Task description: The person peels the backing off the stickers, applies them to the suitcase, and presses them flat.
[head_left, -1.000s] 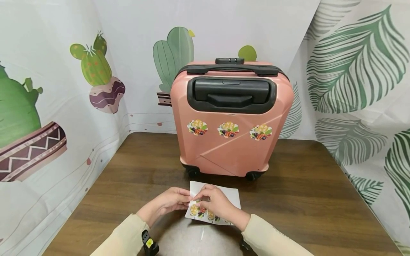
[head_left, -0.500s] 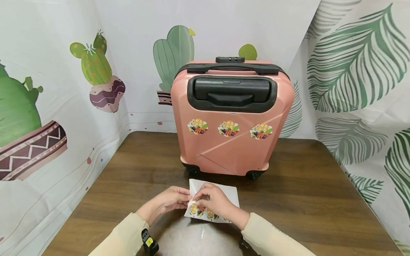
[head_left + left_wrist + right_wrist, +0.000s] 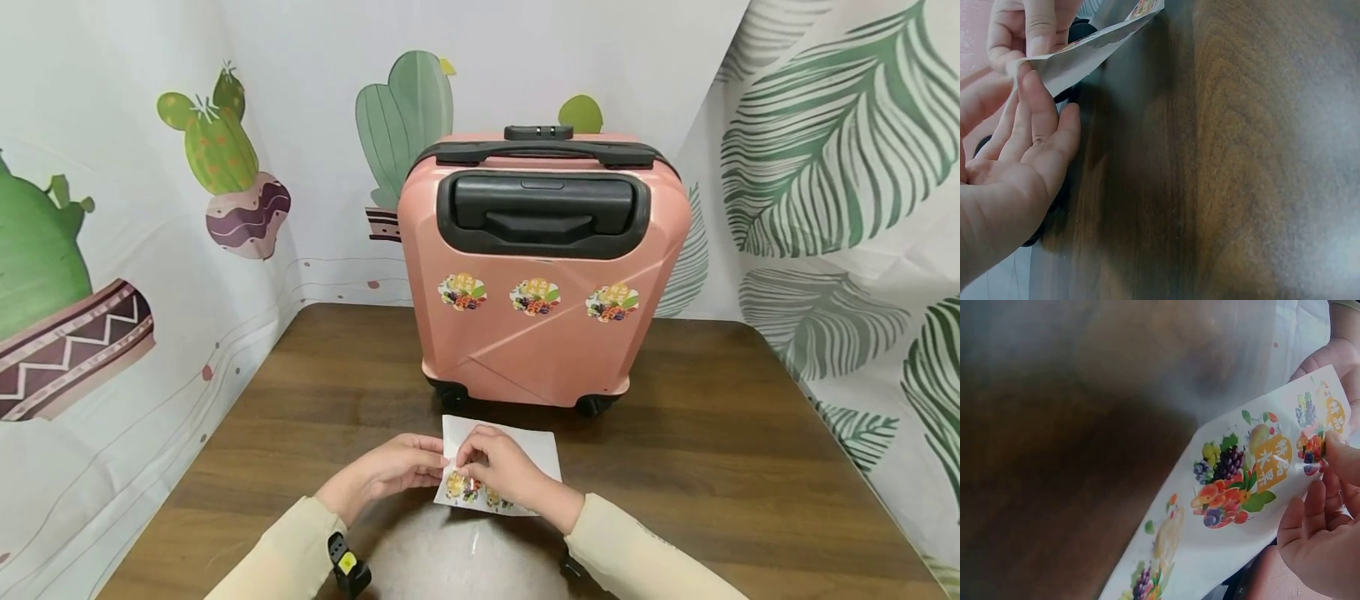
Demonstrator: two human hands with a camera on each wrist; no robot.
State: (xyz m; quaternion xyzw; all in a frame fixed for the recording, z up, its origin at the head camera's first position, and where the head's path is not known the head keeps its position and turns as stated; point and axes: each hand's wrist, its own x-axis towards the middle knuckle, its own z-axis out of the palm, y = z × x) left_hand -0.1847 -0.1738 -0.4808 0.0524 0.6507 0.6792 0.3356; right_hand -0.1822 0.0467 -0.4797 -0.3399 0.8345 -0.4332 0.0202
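A white sheet of stickers (image 3: 543, 450) is held up over the table in front of the suitcase. My left hand (image 3: 393, 467) grips its left edge between thumb and fingers, the other fingers lying behind it. With thumb and fingertips my right hand (image 3: 510, 471) pinches the fruit sticker (image 3: 1317, 412) at that same end, which overlaps the sheet in the right wrist view. A second fruit sticker (image 3: 1235, 478) lies flat on the sheet beside it. Behind stands a pink suitcase (image 3: 525, 358) bearing three similar stickers in a row, the middle one (image 3: 535, 297) below the black handle recess.
The suitcase stands on black wheels (image 3: 595, 406) on a brown wooden table (image 3: 712, 467). A backdrop (image 3: 300, 100) printed with cacti and leaves hangs behind and at both sides. A rounded, glossy pale surface (image 3: 472, 562) shows at the near edge between the forearms.
My right fingertips have shifted slightly to the right along the sheet and drawn closer together at the end sticker. My left hand keeps its grip on the edge. The head view has tilted a little.
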